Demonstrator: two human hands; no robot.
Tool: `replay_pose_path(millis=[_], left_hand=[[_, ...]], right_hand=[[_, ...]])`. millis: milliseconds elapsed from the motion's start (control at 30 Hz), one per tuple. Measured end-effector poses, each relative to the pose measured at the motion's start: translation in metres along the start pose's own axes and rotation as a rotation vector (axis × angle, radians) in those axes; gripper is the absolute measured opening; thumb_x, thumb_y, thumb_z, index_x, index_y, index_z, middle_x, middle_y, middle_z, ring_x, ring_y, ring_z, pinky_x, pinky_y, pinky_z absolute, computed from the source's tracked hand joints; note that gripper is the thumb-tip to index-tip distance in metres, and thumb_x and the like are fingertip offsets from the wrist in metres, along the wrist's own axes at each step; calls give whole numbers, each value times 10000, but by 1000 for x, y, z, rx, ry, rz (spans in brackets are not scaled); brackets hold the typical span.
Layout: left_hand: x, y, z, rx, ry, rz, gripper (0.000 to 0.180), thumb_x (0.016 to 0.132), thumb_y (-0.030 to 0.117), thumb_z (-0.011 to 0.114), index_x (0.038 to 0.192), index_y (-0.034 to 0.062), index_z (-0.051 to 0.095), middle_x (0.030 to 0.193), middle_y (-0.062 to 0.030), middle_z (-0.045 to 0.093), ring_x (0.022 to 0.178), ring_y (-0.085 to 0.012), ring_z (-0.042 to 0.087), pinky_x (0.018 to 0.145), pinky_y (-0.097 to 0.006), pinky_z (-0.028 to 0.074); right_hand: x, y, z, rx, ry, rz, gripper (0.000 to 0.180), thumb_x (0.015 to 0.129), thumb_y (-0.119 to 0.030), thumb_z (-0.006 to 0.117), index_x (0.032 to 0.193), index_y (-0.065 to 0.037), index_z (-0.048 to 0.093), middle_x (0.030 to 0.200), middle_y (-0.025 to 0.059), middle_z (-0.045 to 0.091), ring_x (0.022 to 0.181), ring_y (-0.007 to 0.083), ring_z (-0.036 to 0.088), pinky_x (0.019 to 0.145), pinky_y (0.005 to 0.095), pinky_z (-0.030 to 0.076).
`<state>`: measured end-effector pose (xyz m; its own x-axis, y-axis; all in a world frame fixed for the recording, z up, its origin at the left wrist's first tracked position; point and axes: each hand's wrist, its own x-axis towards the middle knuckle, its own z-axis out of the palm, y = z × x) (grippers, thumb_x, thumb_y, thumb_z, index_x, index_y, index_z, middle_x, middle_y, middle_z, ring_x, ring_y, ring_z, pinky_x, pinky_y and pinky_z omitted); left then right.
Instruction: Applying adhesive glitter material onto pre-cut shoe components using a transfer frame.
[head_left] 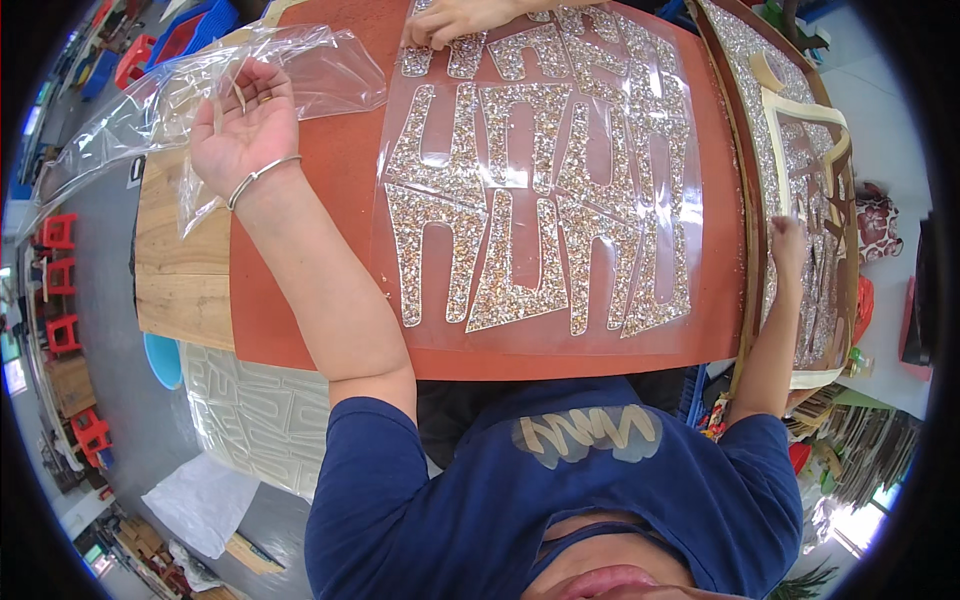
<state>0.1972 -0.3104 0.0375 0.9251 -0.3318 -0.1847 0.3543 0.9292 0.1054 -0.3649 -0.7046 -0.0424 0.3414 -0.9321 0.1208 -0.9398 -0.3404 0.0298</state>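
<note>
My left hand [245, 125] is raised palm up over the left side of the red-brown board [300, 320]. Its fingers curl in on a crumpled sheet of clear plastic film [335, 70], which trails away to both sides. On the board lies a clear sheet bearing glittery silver-and-gold cut-out shapes [520, 280] in rows. At the right, my right hand [788, 240] is closed at the lower end of a cream-edged strip [772, 150], above a long tray [752, 250] of glittery sheets. What its fingertips grip is partly hidden.
Another person's hand [460, 18] presses on the far edge of the glittery sheet. A wooden tabletop [180, 270] shows at left. Below it are a blue basin [162, 360] and a pale patterned sheet [260, 420]. Red stools [60, 277] stand farther left.
</note>
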Motion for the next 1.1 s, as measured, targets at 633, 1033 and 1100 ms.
replay_pose_path(millis=[633, 1033, 1100], left_hand=[[-4, -1, 0, -9, -50, -46, 278, 856, 176, 410, 946, -84, 454, 898, -196, 489, 841, -284, 495, 758, -437, 440], [-4, 3, -2, -30, -45, -52, 294, 847, 178, 417, 951, -95, 455, 896, -200, 484, 844, -284, 483, 755, -423, 436], [-4, 4, -2, -35, -62, -67, 296, 848, 178, 416, 955, -94, 456, 897, -198, 483, 840, -282, 480, 755, -422, 436]], right_hand=[[-71, -345, 1, 925, -92, -625, 115, 818, -101, 639, 897, -19, 652, 850, 59, 622, 773, 170, 562, 689, 293, 444], [-73, -405, 23, 722, 242, -924, 121, 779, -23, 592, 874, -22, 668, 830, 94, 582, 845, 280, 536, 763, 363, 442], [-80, -403, 22, 716, 265, -960, 131, 776, -7, 584, 874, -20, 671, 827, 96, 574, 844, 279, 533, 763, 363, 443]])
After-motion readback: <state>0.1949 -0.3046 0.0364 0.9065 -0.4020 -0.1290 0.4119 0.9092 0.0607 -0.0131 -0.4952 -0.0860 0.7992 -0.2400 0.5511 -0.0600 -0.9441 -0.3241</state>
